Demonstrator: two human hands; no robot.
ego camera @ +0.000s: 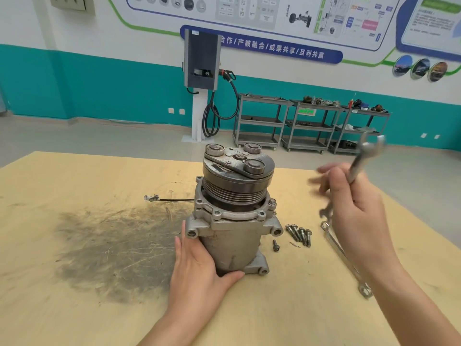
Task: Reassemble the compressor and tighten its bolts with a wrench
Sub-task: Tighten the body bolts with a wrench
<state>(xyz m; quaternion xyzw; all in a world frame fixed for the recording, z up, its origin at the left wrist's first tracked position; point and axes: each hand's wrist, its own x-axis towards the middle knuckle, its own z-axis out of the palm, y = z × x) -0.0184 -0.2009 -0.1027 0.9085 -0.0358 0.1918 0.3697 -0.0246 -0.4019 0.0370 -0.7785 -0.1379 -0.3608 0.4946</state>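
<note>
A grey metal compressor (232, 221) stands upright on the wooden table (74, 308), its dark pulley and clutch plate (237, 166) on top. My left hand (199, 265) wraps the lower body of the compressor from the left. My right hand (356, 208) is raised to the right of it and holds a silver open-end wrench (366, 152) that points up; the fingers are blurred. Several loose bolts (300, 234) lie in a row on the table right of the compressor, and one single bolt (275, 245) lies closer to its base.
Another long wrench (344, 258) lies on the table under my right forearm. A thin wire with a connector (152, 198) runs left from the compressor. A dark greasy smear (112, 245) covers the table's left middle. Grey shelving carts (311, 126) and a charger post (202, 83) stand by the wall.
</note>
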